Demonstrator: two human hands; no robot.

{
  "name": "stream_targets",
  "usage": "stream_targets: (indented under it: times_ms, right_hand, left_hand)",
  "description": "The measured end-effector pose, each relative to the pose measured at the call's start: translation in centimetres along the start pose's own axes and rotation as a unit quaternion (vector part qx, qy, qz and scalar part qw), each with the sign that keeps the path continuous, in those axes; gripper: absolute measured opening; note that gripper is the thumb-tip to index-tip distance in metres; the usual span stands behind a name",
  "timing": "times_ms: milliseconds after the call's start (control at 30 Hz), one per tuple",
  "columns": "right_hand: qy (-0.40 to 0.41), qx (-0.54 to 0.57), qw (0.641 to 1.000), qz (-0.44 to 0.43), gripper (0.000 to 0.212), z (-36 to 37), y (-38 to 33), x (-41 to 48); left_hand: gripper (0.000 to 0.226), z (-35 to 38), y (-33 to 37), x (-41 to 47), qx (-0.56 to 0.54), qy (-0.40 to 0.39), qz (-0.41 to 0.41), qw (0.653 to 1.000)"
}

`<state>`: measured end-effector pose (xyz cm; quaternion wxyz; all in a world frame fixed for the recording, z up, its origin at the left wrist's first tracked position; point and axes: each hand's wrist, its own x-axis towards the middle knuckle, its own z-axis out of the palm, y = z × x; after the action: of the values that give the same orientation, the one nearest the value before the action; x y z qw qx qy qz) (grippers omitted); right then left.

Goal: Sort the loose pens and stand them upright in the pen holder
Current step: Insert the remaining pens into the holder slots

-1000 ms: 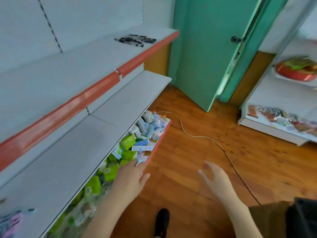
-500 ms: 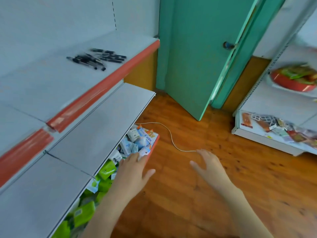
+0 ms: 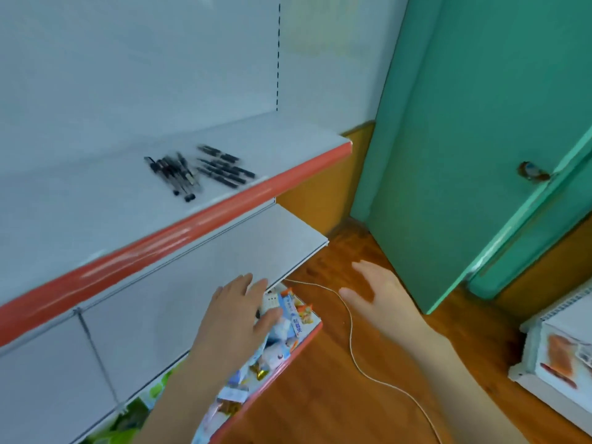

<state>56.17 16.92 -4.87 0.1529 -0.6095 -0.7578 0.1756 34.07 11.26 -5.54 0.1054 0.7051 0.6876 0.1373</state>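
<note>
— Where are the pens?
— Slim black pens (image 3: 198,169) lie scattered on the smooth white shelf (image 3: 80,206), behind its glossy red edge strip (image 3: 179,232).
— And the hands?
— The left hand (image 3: 237,312) and right hand (image 3: 378,299) hover lower down, fingers spread, holding nothing.

pens (image 3: 198,169) blurred; their count unclear.

Loose black pens (image 3: 198,169) — flat, two clusters, upper shelf (image 3: 96,200)
</note>
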Motion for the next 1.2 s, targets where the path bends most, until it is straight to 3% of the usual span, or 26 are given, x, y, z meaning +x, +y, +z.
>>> stream_targets:
  times_ms: [333,500,767,1000,1200]
  right_hand:
    - [-0.042,0.05,0.973,-0.222,0.055,-3.8,-5.3,14.9]
    - [-0.069,0.069,0.955,-0.28,0.051,-3.8,-10.0,20.8]
    - [-0.098,0.021,0.938,-0.332,0.05,-1.6,-15.2,28.1]
    - [-0.121,-0.024,0.947,-0.298,0.044,0.7,-16.9,32.2]
    - [-0.16,-0.054,0.945,-0.28,0.037,1.7,-18.5,34.7]
  left_hand:
    - [0.053,-6.5,-1.0,5.8,0.036,0.139,-0.084,0.986]
    - [0.044,-9.4,-3.6,9.2,0.035,0.217,-0.16,0.962]
    - [0.056,-11.1,-8.3,15.7,0.033,0.156,-0.281,0.946]
    - [0.053,-10.3,-9.5,19.5,0.088,0.107,-0.342,0.929]
    - [0.046,-10.3,-9.6,20.9,0.068,0.129,-0.389,0.91]
